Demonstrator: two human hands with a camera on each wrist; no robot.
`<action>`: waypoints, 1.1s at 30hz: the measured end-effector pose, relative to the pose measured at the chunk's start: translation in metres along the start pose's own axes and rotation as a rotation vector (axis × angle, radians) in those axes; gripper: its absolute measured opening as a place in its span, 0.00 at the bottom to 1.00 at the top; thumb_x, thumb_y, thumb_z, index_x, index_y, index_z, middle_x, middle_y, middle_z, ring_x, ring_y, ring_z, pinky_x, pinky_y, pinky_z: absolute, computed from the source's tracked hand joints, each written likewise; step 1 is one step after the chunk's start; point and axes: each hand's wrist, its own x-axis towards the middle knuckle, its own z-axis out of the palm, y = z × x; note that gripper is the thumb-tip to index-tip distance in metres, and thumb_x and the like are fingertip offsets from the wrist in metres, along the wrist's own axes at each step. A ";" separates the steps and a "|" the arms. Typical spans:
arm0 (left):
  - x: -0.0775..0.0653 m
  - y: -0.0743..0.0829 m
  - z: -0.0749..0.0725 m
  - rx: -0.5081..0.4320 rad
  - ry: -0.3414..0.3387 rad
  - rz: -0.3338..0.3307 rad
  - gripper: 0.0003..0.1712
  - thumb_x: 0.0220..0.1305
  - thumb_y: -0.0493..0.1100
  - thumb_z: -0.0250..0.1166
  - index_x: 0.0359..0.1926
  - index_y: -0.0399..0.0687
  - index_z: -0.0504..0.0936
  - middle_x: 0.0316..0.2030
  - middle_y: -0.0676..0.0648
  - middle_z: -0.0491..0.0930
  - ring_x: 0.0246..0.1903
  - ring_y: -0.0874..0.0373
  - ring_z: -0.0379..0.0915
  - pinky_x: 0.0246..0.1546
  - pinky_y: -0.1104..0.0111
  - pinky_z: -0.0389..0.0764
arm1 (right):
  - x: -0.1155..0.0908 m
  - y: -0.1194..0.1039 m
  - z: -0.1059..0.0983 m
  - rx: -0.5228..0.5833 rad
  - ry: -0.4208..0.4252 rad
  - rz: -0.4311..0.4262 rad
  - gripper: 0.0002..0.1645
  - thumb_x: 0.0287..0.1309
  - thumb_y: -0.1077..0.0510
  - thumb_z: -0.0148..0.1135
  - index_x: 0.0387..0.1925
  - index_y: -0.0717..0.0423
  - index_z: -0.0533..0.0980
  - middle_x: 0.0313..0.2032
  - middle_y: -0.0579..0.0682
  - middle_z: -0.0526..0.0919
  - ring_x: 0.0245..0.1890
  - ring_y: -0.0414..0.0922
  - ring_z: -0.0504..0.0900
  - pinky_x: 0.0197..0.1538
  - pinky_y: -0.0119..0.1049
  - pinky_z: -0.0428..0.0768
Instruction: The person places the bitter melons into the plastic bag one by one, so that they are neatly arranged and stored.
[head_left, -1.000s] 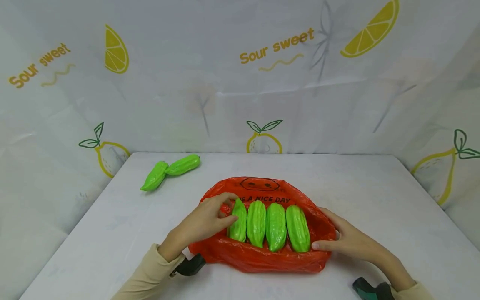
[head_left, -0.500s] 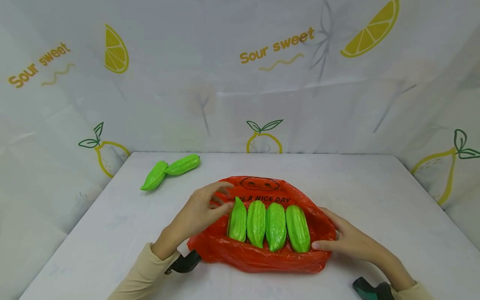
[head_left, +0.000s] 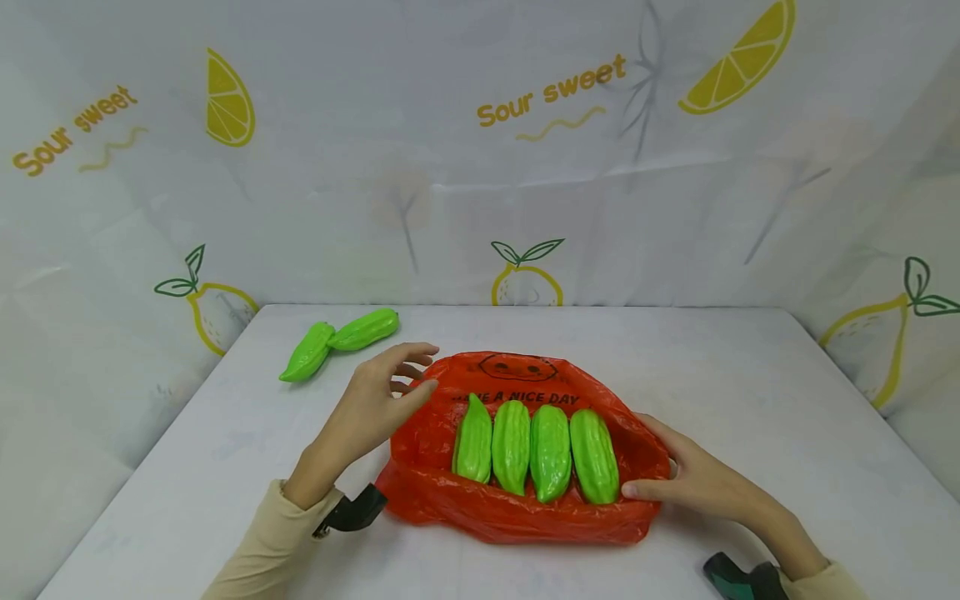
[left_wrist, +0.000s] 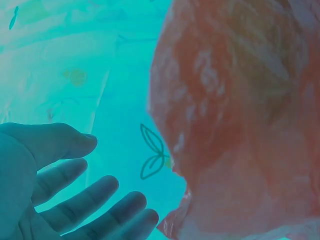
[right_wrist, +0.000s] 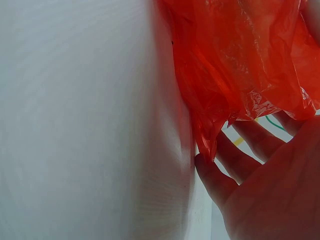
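A red plastic bag lies with its mouth spread, and several green bitter melons stand side by side in it. My left hand hovers off the bag's left edge with fingers and thumb spread, holding nothing. In the left wrist view those loose fingers are apart from the red plastic. At the bag's right side, my right hand holds the rim, thumb over the front edge and fingers behind. The right wrist view shows fingers against the gathered plastic.
Two more bitter melons lie end to end on the white table at the back left. A white curtain with lemon prints hangs behind the table and at both sides.
My left hand has let go of the leftmost bitter melon and drawn back to the left, off the bag. My right hand has stayed at the bag's right edge.
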 end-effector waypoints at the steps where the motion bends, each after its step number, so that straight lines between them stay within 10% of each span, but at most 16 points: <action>1: 0.000 -0.001 -0.001 0.003 0.006 -0.002 0.22 0.63 0.37 0.67 0.59 0.44 0.78 0.50 0.41 0.83 0.46 0.51 0.83 0.44 0.61 0.85 | 0.000 0.000 0.000 0.000 0.000 0.000 0.47 0.55 0.50 0.71 0.72 0.53 0.59 0.65 0.58 0.72 0.57 0.35 0.72 0.52 0.59 0.80; 7: 0.002 -0.006 -0.008 0.036 0.040 -0.022 0.23 0.64 0.39 0.67 0.60 0.44 0.77 0.53 0.43 0.82 0.51 0.49 0.79 0.49 0.53 0.83 | 0.000 0.001 0.000 0.015 -0.005 0.000 0.47 0.55 0.51 0.71 0.72 0.54 0.59 0.65 0.59 0.71 0.56 0.34 0.72 0.52 0.58 0.81; 15: 0.004 -0.015 -0.013 0.080 0.085 -0.041 0.24 0.64 0.38 0.67 0.60 0.44 0.77 0.57 0.43 0.80 0.53 0.47 0.76 0.54 0.50 0.80 | 0.001 -0.001 0.000 0.022 -0.007 0.011 0.48 0.55 0.51 0.71 0.72 0.55 0.58 0.65 0.60 0.71 0.61 0.59 0.72 0.52 0.60 0.80; 33: 0.010 -0.044 -0.016 0.127 0.141 -0.066 0.25 0.62 0.36 0.68 0.61 0.39 0.77 0.60 0.38 0.77 0.57 0.40 0.72 0.58 0.47 0.75 | 0.001 -0.002 0.001 0.040 -0.012 0.021 0.48 0.55 0.51 0.71 0.72 0.57 0.58 0.66 0.62 0.70 0.62 0.63 0.70 0.52 0.61 0.80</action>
